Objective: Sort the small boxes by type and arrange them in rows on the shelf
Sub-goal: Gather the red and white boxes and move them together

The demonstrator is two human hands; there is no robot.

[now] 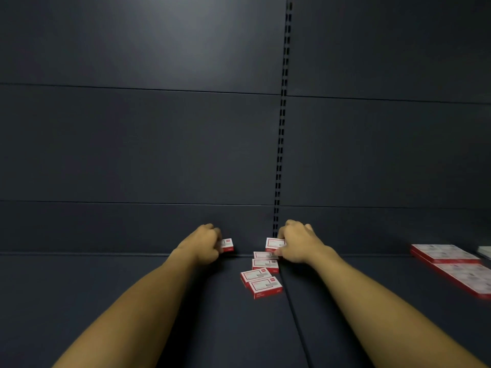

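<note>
Near: four boxes (263,274) in a column on the shelf (132,301). Far: left hand (206,245) grips a box (228,245); right hand (299,244) pinches another (273,244).

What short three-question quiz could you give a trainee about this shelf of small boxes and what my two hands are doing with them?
1. True or false: both hands hold a box.
2. How many small boxes lie loose on the shelf between the hands?
A) two B) four C) seven
3. Fill in: the big flat packs lie on the far ____ of the shelf.

Key
1. True. The left hand grips one box, and the right hand pinches another box, both near the back panel.
2. B, four loose boxes on the shelf.
3. Right, where the flat packs sit.
</note>
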